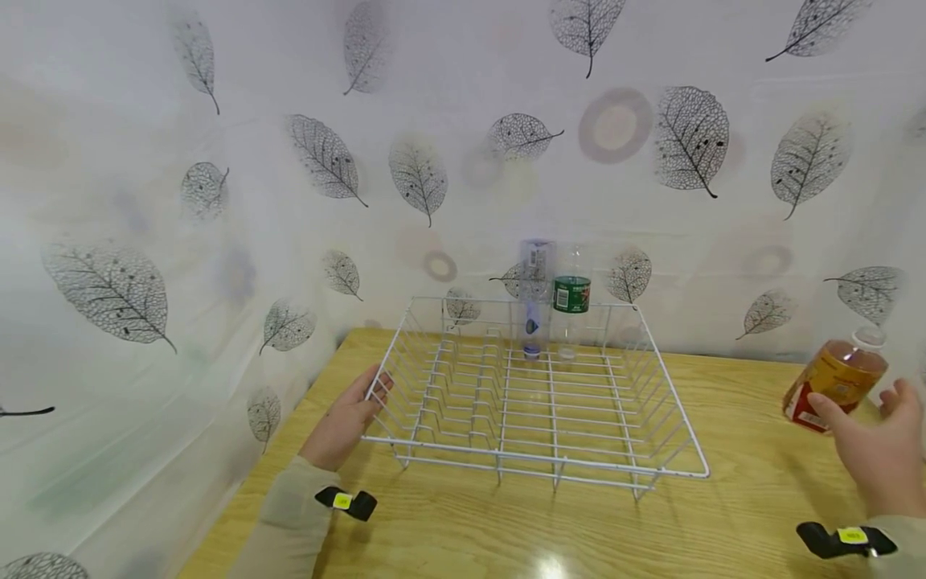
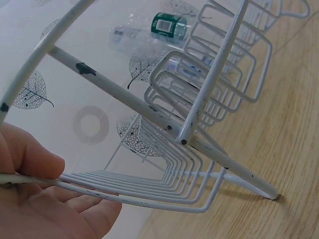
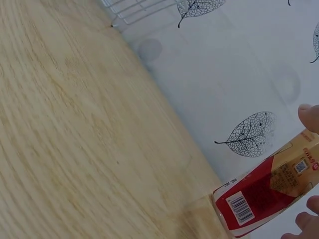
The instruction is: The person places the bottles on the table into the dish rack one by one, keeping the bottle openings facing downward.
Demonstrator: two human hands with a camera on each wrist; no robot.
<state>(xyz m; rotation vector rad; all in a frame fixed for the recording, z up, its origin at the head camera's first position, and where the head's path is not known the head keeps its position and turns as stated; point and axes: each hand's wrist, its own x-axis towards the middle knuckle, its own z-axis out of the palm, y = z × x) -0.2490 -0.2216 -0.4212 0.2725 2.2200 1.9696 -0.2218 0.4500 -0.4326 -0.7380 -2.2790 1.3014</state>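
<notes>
The right hand (image 1: pixel 881 452) holds the red bottle (image 1: pixel 839 374), top tipped right, by the bench's (image 1: pixel 731 527) back edge; the left hand (image 1: pixel 350 422) grips the rack (image 1: pixel 499 453).

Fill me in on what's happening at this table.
A person's left hand grips the left side of a white wire rack on a wood-grain table. Their right hand holds a tilted red-and-yellow labelled plastic bottle, right of the rack. A clear, green-labelled plastic bottle and a clear bluish one stand toward its far side.

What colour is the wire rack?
The wire rack is white with dark spots, best seen in the left wrist view.
</notes>
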